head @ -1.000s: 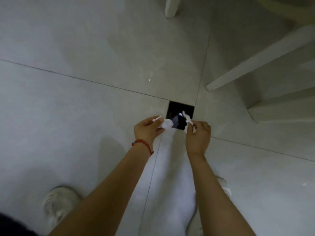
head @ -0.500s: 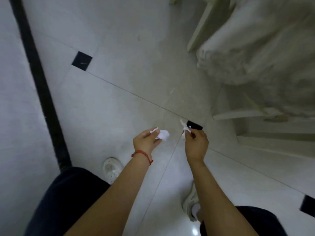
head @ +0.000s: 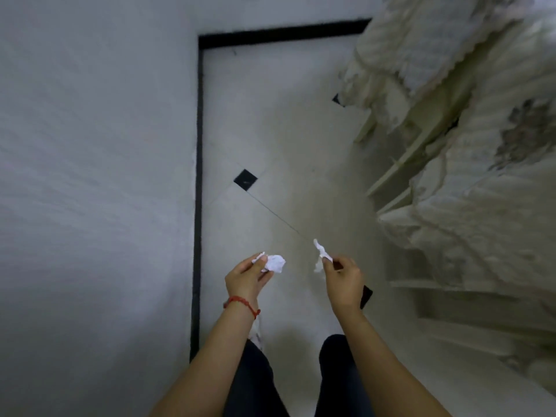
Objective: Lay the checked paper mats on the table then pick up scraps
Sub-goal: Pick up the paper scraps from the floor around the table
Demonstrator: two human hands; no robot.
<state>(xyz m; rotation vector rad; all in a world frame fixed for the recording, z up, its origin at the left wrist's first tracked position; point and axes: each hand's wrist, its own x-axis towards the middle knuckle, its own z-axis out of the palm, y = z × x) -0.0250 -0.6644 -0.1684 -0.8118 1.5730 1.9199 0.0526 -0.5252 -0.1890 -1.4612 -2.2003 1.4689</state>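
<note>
My left hand, with a red cord bracelet at the wrist, pinches a crumpled white paper scrap between thumb and fingers. My right hand pinches a thin twisted white paper scrap that sticks up from the fingertips. Both hands are held out in front of me above the pale tiled floor, about a hand's width apart. No checked paper mats are in view.
A pale wall with a black skirting strip runs along the left. A table under a lacy cream cloth and pale chair frames fill the right. Black diamond inlays mark the floor. My dark trouser legs show below.
The view has risen from close to the floor to standing height and swung toward the wall. My hands have moved apart, each still holding its scrap.
</note>
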